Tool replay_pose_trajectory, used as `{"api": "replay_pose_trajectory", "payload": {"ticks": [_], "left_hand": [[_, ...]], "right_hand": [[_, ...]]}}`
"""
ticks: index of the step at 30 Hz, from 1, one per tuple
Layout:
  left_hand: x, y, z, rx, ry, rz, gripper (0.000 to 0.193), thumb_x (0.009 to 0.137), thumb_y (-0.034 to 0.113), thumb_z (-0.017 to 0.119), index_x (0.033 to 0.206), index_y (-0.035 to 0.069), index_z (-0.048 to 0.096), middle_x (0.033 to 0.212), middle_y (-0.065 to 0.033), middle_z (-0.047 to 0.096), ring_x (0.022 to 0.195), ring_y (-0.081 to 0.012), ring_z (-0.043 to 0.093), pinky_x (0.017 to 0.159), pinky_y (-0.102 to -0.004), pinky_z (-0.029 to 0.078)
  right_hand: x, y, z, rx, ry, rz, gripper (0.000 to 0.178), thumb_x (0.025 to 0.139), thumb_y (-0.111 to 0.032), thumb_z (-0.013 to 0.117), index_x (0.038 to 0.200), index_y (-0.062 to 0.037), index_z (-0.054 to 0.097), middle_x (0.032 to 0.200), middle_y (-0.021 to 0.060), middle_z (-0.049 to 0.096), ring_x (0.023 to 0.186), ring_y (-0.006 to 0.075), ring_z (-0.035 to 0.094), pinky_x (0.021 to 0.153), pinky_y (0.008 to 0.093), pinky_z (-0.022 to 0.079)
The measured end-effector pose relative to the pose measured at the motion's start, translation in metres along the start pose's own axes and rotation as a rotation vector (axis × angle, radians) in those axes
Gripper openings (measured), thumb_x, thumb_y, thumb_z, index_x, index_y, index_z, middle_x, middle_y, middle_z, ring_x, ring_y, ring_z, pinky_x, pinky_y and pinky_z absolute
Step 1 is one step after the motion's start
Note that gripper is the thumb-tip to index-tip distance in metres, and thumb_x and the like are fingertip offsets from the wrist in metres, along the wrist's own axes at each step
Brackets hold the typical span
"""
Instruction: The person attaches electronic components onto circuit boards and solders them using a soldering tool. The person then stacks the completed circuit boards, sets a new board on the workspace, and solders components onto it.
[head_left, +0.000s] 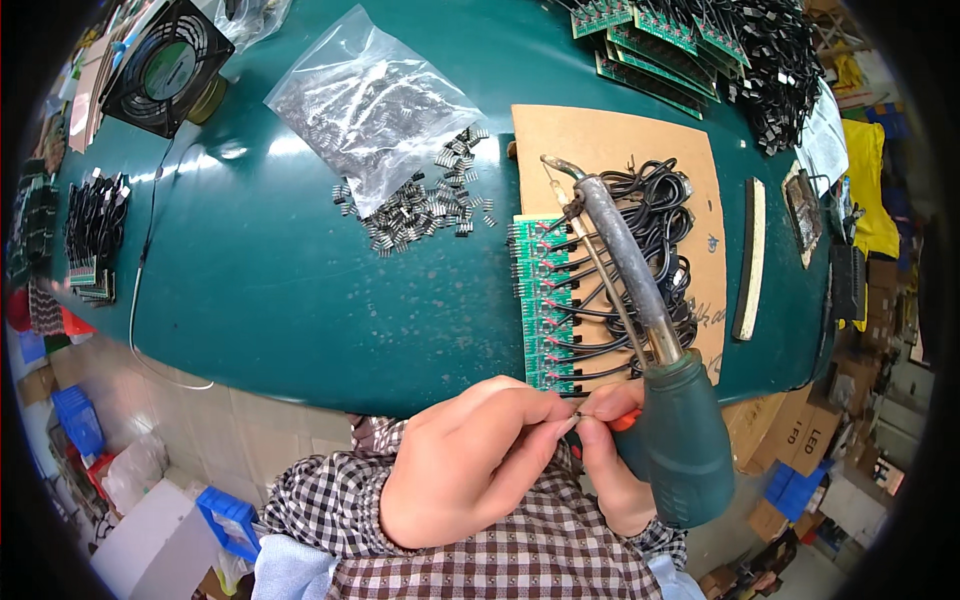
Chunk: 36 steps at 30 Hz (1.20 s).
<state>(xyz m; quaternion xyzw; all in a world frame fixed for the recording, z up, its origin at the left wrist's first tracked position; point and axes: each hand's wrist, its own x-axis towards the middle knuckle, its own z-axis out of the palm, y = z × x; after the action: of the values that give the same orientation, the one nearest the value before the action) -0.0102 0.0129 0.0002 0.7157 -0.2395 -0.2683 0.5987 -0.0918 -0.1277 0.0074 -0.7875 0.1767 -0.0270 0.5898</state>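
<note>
My left hand (470, 465) and my right hand (612, 455) meet at the table's front edge, fingertips pinched together around a tiny dark piece (574, 417) too small to name. A soldering iron (685, 435) with a green handle, a metal barrel and a thin tube alongside overlaps my right hand. Whether that hand's hidden fingers grip it, I cannot tell. An orange-red part (627, 420) shows beside the handle. Just beyond my fingers, a row of green circuit boards (545, 310) has black cables (655, 215) soldered on, with red spots near the joints.
Cardboard (560, 135) lies under the boards and cables. Loose small pin connectors (420, 210) spill beside a clear plastic bag (365, 100). A black fan (168, 70) stands far left, near a cable bundle (95, 225). Stacked boards (655, 50) lie far right; a pale strip (748, 260) is nearer.
</note>
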Motion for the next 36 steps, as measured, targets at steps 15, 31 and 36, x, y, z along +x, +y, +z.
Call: {"api": "replay_pose_trajectory", "payload": {"ticks": [15, 31, 36], "left_hand": [[0.029, -0.047, 0.013, -0.497, 0.343, -0.382, 0.012, 0.086, 0.007, 0.056, 0.087, -0.004, 0.052, 0.077, -0.0059, 0.060, 0.065, -0.0064, 0.057, 0.056, -0.0185, 0.049], [0.031, -0.048, 0.008, -0.553, 0.310, -0.426, 0.013, 0.085, 0.007, 0.056, 0.086, -0.005, 0.052, 0.076, -0.0064, 0.060, 0.064, -0.0077, 0.059, 0.056, -0.0196, 0.051], [0.031, -0.049, 0.008, -0.557, 0.311, -0.430, 0.013, 0.085, 0.007, 0.057, 0.086, -0.005, 0.052, 0.076, -0.0056, 0.060, 0.063, -0.0073, 0.058, 0.056, -0.0196, 0.050]], "right_hand": [[-0.058, 0.035, 0.004, 0.315, 0.400, -0.023, 0.055, 0.085, -0.036, 0.050, 0.114, 0.0091, 0.036, 0.096, 0.0179, 0.049, 0.082, 0.0276, 0.059, 0.064, 0.0351, 0.057], [-0.078, 0.030, -0.006, 0.243, 0.287, 0.331, 0.059, 0.077, -0.050, 0.057, 0.091, 0.0058, 0.046, 0.089, 0.0202, 0.053, 0.077, 0.0244, 0.058, 0.071, 0.0363, 0.053], [-0.081, 0.034, -0.003, 0.270, 0.338, 0.330, 0.058, 0.076, -0.050, 0.059, 0.088, 0.0054, 0.047, 0.085, 0.0192, 0.054, 0.076, 0.0237, 0.058, 0.072, 0.0357, 0.052]]}}
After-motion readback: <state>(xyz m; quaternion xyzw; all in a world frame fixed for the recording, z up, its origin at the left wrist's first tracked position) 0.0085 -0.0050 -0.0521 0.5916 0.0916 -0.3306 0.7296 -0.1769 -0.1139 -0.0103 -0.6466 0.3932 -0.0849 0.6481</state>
